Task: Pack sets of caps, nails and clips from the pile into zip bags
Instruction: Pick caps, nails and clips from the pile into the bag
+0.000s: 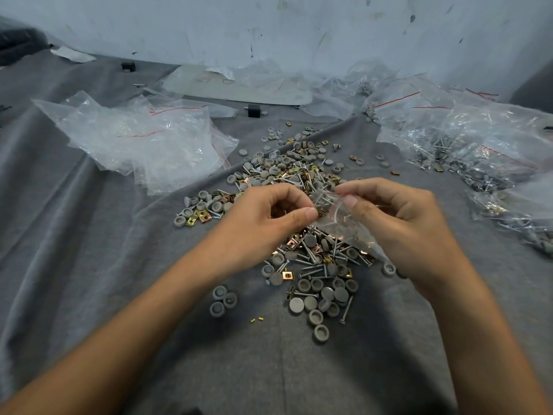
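Over here I see the right hand [398,223] pinching a clear, red-striped zip bag [344,223] above the pile [314,265], and the left hand [269,217] pinching gold clips [319,211] at its mouth.

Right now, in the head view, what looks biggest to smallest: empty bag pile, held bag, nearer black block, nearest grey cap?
1. empty bag pile
2. held bag
3. nearer black block and nearest grey cap look alike; cap's closer, so unsure.

The pile [299,178] of caps, nails and clips sprawls across the middle of the tabletop [74,250]. The left hand [269,217] and right hand [398,223] block it from above, pinching a zip bag [344,220]. Empty bags [143,139] crowd the far left and filled bags [466,145] the right. Bare grey cloth lies open at near left and in front.
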Available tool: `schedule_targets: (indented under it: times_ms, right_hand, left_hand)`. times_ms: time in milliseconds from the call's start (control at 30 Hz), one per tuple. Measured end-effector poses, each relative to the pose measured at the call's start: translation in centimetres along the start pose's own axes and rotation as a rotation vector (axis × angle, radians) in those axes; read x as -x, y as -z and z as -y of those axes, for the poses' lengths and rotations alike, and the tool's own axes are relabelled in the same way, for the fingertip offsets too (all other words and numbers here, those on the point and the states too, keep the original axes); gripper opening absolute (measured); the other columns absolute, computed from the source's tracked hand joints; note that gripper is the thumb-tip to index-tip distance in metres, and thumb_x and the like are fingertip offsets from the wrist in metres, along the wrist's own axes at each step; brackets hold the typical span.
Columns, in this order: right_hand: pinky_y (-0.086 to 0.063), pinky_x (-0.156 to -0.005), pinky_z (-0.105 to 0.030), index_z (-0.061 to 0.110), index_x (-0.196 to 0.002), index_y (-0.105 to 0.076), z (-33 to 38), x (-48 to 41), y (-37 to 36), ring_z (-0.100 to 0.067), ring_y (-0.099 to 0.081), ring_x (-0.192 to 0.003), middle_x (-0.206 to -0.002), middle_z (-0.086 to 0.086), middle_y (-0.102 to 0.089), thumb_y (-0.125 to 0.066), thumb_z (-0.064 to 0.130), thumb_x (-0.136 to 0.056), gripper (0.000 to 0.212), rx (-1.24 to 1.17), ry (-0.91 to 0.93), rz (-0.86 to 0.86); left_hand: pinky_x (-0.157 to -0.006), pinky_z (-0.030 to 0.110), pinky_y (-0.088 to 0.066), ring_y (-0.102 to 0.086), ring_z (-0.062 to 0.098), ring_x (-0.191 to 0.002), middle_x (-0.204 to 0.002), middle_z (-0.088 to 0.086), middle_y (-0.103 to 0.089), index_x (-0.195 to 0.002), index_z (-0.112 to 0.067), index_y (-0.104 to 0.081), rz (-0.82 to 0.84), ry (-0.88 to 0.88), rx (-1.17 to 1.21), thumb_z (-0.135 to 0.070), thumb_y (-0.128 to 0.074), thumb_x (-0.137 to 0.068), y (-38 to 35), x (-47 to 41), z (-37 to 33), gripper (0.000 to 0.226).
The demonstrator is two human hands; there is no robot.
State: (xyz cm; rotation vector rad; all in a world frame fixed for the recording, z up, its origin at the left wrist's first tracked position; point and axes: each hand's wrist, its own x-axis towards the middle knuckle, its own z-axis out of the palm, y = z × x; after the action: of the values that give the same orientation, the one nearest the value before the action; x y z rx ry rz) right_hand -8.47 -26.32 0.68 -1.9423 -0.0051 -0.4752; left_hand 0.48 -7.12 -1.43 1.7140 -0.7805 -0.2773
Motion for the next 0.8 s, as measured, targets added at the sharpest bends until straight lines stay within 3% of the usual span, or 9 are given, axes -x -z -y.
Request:
schedule_targets:
  times_ms: [100, 200, 367, 533, 633, 800]
  right_hand:
    - [-0.053, -0.075, -0.016, 0.028, -0.098, -0.078, 0.0, 0.0, 0.0, -0.003, -0.07, -0.082, -0.09, 0.008, -0.078, -0.07, 0.009, -0.095, 0.021, -0.001, -0.002, 0.001]
    - [-0.055, -0.074, -0.018, 0.03, -0.097, -0.078, 0.1, 0.0, 0.1, -0.005, -0.071, -0.082, -0.091, 0.008, -0.078, -0.069, 0.009, -0.095, 0.023, -0.009, -0.003, 0.003]
    - [-0.052, -0.071, -0.015, 0.03, -0.097, -0.078, 0.0, 0.0, 0.1, -0.002, -0.069, -0.079, -0.089, 0.007, -0.078, -0.07, 0.009, -0.095, 0.022, -0.002, -0.005, -0.008]
    - [-0.05, -0.071, -0.013, 0.028, -0.098, -0.078, -0.1, 0.0, 0.1, -0.001, -0.068, -0.078, -0.088, 0.009, -0.078, -0.07, 0.009, -0.095, 0.021, -0.002, -0.002, -0.005]
    - [-0.05, -0.071, -0.013, 0.029, -0.098, -0.078, -0.1, 0.0, 0.1, -0.001, -0.068, -0.079, -0.089, 0.01, -0.078, -0.07, 0.009, -0.095, 0.022, 0.001, -0.006, -0.002]
    - [-0.051, -0.072, -0.014, 0.031, -0.098, -0.078, -0.1, 0.0, 0.2, -0.003, -0.07, -0.081, -0.09, 0.01, -0.078, -0.07, 0.011, -0.095, 0.022, 0.006, -0.006, -0.002]
  left_hand:
    - [-0.06, 0.02, -0.045, -0.057, 0.008, -0.064, -0.078, -0.005, -0.069, -0.097, -0.021, -0.073, 0.0, -0.01, -0.038, -0.025, -0.067, -0.095, 0.1, 0.0, 0.1, 0.007]
    - [-0.061, 0.017, -0.046, -0.059, 0.0, -0.066, -0.077, -0.015, -0.068, -0.102, -0.029, -0.072, -0.042, -0.009, -0.136, -0.024, -0.063, -0.099, 0.9, 0.0, 0.4, 0.011]
    - [-0.067, 0.032, -0.047, -0.057, 0.0, -0.075, -0.08, -0.016, -0.063, -0.091, -0.032, -0.067, -0.039, 0.04, -0.71, -0.039, -0.066, -0.093, 2.3, 0.3, 1.4, 0.008]
    - [-0.066, 0.028, -0.035, -0.049, 0.007, -0.084, -0.088, -0.016, -0.054, -0.093, -0.032, -0.065, 0.042, 0.009, -0.977, -0.06, -0.062, -0.089, 1.3, 0.4, 1.5, 0.028]
    - [-0.067, 0.025, -0.032, -0.048, 0.005, -0.087, -0.089, -0.019, -0.053, -0.1, -0.034, -0.065, 0.075, -0.037, -0.976, -0.053, -0.061, -0.092, 1.1, 0.4, 1.2, 0.021]
    - [-0.067, 0.03, -0.046, -0.058, 0.002, -0.077, -0.086, -0.013, -0.065, -0.103, -0.031, -0.063, 0.013, 0.019, -0.614, -0.038, -0.059, -0.097, 2.1, 0.3, 1.1, 0.01]
